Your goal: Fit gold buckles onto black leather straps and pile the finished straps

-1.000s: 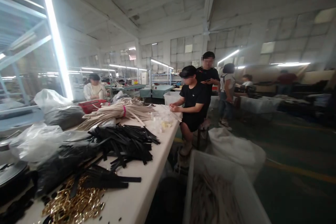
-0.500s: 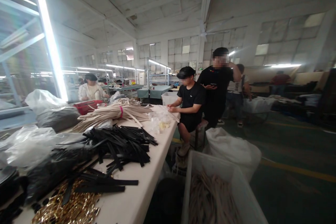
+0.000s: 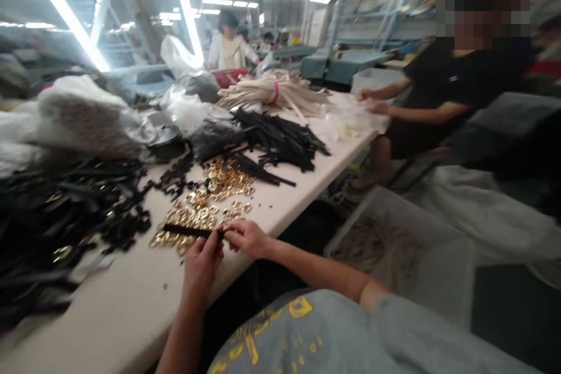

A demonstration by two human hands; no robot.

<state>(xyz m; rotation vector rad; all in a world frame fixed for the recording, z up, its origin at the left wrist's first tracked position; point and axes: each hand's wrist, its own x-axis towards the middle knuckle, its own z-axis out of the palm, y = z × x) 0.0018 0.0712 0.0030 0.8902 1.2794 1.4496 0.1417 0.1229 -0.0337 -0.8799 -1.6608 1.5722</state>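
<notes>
My left hand [image 3: 202, 262] and my right hand [image 3: 246, 237] meet at the near edge of the white table [image 3: 123, 298]. Together they pinch one end of a thin black strap [image 3: 189, 231] that lies pointing left across a scatter of gold metal buckles [image 3: 199, 210]. Both hands have their fingers closed on the strap. A second heap of gold buckles [image 3: 225, 178] lies just beyond, next to a pile of black straps [image 3: 280, 140].
A big tangle of black straps with gold hardware [image 3: 65, 210] fills the table's left. Plastic bags [image 3: 83, 114] and a bundle of beige straps [image 3: 272, 93] lie farther back. A person in black [image 3: 442, 99] sits at the table's right side. A white bin [image 3: 403, 245] stands beside my right arm.
The view has dropped and turned left from the hall to the table. Both my hands have come into view, closed on a black strap. The standing person is out of sight.
</notes>
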